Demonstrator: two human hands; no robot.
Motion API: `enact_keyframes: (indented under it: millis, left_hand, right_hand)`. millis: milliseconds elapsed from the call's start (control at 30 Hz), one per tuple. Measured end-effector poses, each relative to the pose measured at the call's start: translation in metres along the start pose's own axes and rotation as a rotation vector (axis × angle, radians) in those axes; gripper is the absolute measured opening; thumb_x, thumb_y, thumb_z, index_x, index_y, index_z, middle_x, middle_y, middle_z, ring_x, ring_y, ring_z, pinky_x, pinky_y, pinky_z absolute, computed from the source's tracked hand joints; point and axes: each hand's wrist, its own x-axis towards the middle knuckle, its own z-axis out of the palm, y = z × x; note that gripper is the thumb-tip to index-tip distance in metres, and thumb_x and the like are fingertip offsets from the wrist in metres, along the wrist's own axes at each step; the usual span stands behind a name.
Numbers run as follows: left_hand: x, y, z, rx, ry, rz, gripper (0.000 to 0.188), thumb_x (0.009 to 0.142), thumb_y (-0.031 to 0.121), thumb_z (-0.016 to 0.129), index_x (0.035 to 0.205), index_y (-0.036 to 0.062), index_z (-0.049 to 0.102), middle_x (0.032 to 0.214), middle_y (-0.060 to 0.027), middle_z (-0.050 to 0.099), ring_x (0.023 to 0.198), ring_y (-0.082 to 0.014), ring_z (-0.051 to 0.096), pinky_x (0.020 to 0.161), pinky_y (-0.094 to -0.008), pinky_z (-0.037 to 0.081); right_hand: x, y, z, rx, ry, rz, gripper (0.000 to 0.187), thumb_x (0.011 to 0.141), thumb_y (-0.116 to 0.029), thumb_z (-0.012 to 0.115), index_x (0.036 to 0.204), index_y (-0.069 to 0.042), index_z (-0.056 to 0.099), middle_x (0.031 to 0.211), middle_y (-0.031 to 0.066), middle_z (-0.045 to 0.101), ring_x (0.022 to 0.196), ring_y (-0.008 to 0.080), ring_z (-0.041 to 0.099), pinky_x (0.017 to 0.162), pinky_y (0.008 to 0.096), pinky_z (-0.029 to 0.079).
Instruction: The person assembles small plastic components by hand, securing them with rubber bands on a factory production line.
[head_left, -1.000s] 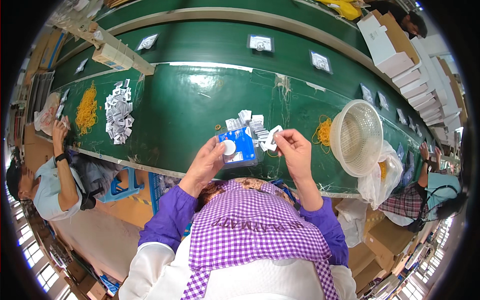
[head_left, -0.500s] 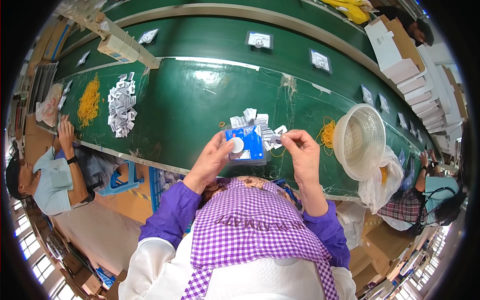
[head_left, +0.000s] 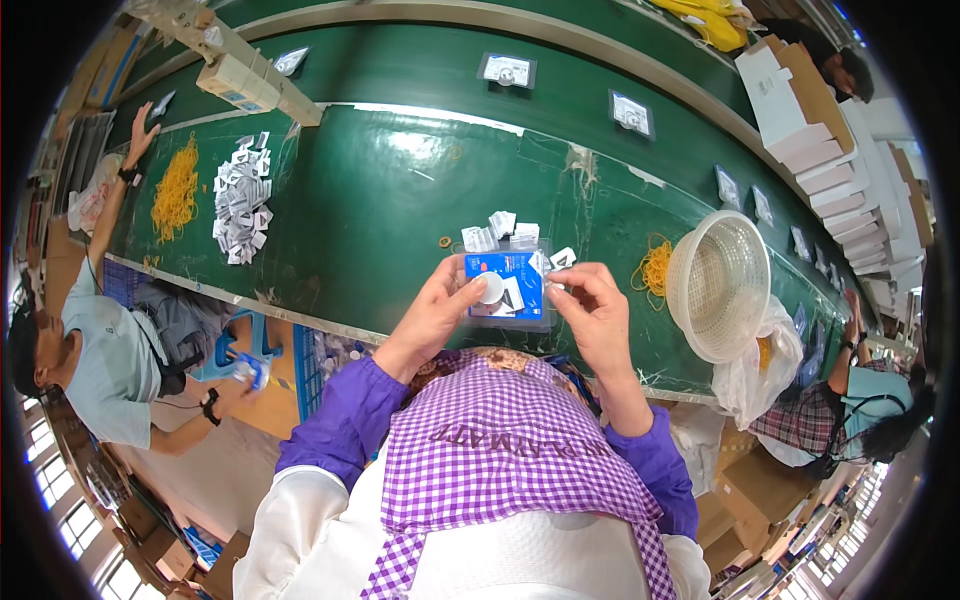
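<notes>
My left hand [head_left: 435, 310] grips a clear plastic package with a blue card [head_left: 518, 272] by its left side, thumb pressed on the front. Beside that thumb, a round white disc [head_left: 491, 289] shows in the package. A small folded paper slip [head_left: 513, 294] with a dark triangle lies against the card, right of the disc. My right hand [head_left: 592, 310] is closed in a pinch at the package's right edge; whatever its fingertips hold is hidden. Several folded white slips [head_left: 500, 227] lie on the green table just beyond the package.
On the right stand a white plastic basket [head_left: 715, 290] and yellow rubber bands [head_left: 655, 270]. Far left are a heap of slips [head_left: 242, 205] and more rubber bands [head_left: 176, 190]. Packages [head_left: 508, 71] lie along the green strip behind. Co-workers sit at both sides.
My right hand has moved slightly left and down to the package edge. The slip it was pinching no longer shows there; a slip now lies on the card. The left co-worker's arm reaches farther forward.
</notes>
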Motion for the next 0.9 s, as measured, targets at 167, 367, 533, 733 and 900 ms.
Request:
enact_keyframes:
  millis: [167, 367, 533, 733, 900]
  left_hand:
    - [-0.001, 0.007, 0.010, -0.043, 0.039, -0.065, 0.050, 0.089, 0.023, 0.056, 0.125, -0.0024, 0.034, 0.115, -0.0103, 0.051, 0.105, -0.0166, 0.053, 0.089, -0.0319, 0.047]
    - [0.002, 0.007, 0.015, 0.003, -0.022, -0.104, 0.049, 0.088, 0.023, 0.058, 0.124, -0.0006, 0.035, 0.113, -0.0092, 0.052, 0.104, -0.0162, 0.054, 0.087, -0.0316, 0.048]
    - [0.002, 0.004, 0.017, -0.026, 0.012, -0.136, 0.047, 0.085, 0.022, 0.062, 0.121, 0.0008, 0.040, 0.108, -0.0075, 0.054, 0.102, -0.0154, 0.055, 0.086, -0.0317, 0.049]
    - [0.009, -0.006, 0.002, -0.179, 0.072, -0.217, 0.041, 0.079, 0.017, 0.068, 0.113, 0.0060, 0.048, 0.106, -0.0054, 0.056, 0.096, -0.0168, 0.058, 0.084, -0.0340, 0.050]
    - [0.008, -0.006, 0.007, -0.402, 0.074, -0.204, 0.032, 0.080, 0.014, 0.068, 0.105, 0.0097, 0.049, 0.100, -0.0045, 0.058, 0.092, -0.0162, 0.058, 0.082, -0.0371, 0.049]
  right_hand:
    - [-0.001, -0.016, -0.002, -0.047, -0.185, -0.075, 0.047, 0.066, -0.013, 0.074, 0.112, -0.016, 0.063, 0.136, 0.0113, 0.033, 0.117, 0.0230, 0.041, 0.089, 0.0339, 0.040]
    - [0.002, -0.003, 0.005, 0.012, -0.209, -0.058, 0.048, 0.064, -0.015, 0.076, 0.110, -0.016, 0.063, 0.138, 0.0140, 0.031, 0.125, 0.0312, 0.035, 0.101, 0.0418, 0.032]
    - [-0.002, 0.000, 0.007, -0.122, -0.138, -0.139, 0.045, 0.063, -0.015, 0.077, 0.106, -0.012, 0.064, 0.133, 0.0140, 0.036, 0.121, 0.0293, 0.039, 0.098, 0.0400, 0.034]
    - [-0.011, 0.006, 0.024, -0.021, -0.008, -0.119, 0.041, 0.062, -0.015, 0.078, 0.100, -0.008, 0.064, 0.122, 0.0128, 0.042, 0.115, 0.0285, 0.042, 0.095, 0.0374, 0.037]
    - [-0.010, 0.013, 0.024, 0.157, 0.013, -0.074, 0.044, 0.064, -0.016, 0.078, 0.104, -0.009, 0.061, 0.126, 0.0133, 0.041, 0.116, 0.0277, 0.043, 0.094, 0.0363, 0.037]
